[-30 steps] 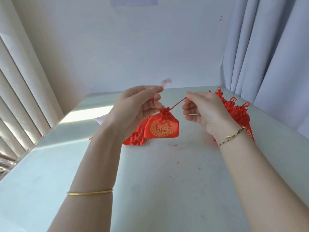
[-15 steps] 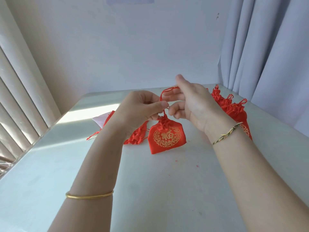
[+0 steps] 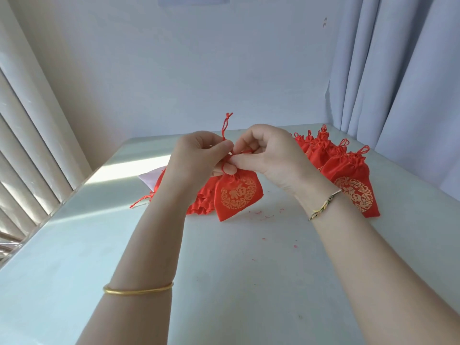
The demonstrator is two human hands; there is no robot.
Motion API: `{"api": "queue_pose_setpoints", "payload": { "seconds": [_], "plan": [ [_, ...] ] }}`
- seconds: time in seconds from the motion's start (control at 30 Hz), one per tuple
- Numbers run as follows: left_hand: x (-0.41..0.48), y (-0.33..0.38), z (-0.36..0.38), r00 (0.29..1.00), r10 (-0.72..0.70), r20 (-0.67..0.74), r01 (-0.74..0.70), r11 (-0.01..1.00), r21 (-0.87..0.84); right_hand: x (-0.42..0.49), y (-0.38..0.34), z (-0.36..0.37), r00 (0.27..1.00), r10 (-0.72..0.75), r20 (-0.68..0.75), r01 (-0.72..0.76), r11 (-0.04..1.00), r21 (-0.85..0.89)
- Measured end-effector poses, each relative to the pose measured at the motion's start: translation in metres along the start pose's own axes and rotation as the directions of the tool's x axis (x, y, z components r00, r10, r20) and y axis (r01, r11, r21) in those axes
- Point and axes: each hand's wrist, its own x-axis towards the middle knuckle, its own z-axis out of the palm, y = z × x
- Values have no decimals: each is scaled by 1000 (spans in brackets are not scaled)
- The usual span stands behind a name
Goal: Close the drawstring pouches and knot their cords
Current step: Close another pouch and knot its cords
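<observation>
Pinching a red cord with thumb and forefinger of the left hand, fingers curled, right above the gathered neck of a red pouch. Gripping the same cord from the other side with the right hand — fingers bent round a short red stretch, fingertips up against those of the left. Leaving a looped end of cord poking up above the knuckles. Holding the pouch by its neck over the middle of the pale table, mouth drawn shut, round gold emblem toward the camera, lower corner down at the tabletop; cannot tell whether touching. Working between two red heaps: a ruffled pile of pouches partly hidden behind the left wrist, loose cords trailing off to its left, and a cinched row of pouches just beyond the right wrist — necks gathered, cord loops standing up. Wearing a gold bangle on the left forearm and a braided bracelet on the right wrist. Showing red flecks scattered on the table near the held pouch, and a white sheet behind the left pile.
</observation>
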Motion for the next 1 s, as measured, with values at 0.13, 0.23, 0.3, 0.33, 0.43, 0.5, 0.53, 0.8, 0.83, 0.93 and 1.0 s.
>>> {"api": "queue_pose_setpoints", "payload": {
  "seconds": [0.13, 0.23, 0.3, 0.33, 0.43, 0.5, 0.53, 0.8, 0.83, 0.93, 1.0],
  "plan": [
    [2, -4, -1, 999, 16, -31, -14, 998, 66, 3, 7, 4, 996, -84, -1, 83, 990, -111],
    [3, -5, -2, 998, 19, -52, -14, 996, 88, 3, 9, 6, 993, -111, -39, 101, 976, -193],
    [4, -5, -3, 998, 18, -62, -13, 996, 83, 2, 9, 8, 986, -155, -69, 129, 950, -285],
    [5, -6, -3, 998, 15, -67, -10, 997, 81, 2, 9, 10, 978, -193, -84, 155, 929, -336],
    [6, -7, -6, 996, 14, -87, -7, 996, 85, 1, 10, 15, 940, -329, -94, 252, 851, -460],
    [6, -6, -8, 995, 13, -98, -6, 997, 74, 1, 12, 18, 919, -389, -65, 303, 802, -515],
    [6, -5, -8, 994, 12, -105, -5, 998, 68, 1, 12, 19, 912, -408, -49, 323, 786, -527],
    [1, 4, 1, 994, 2, -109, -2, 1000, 0, 3, 16, 15, 938, -331, -106, 253, 858, -446],
    [1, 4, 2, 994, 3, -107, -2, 1000, 10, 3, 16, 15, 941, -318, -116, 240, 868, -434],
    [0, 6, 6, 996, -3, -95, 8, 998, 60, 2, 17, 13, 961, -239, -140, 180, 922, -344],
    [-1, 6, 10, 996, -3, -91, 12, 994, 106, 2, 19, 13, 972, -165, -167, 118, 959, -259]
  ]
}}
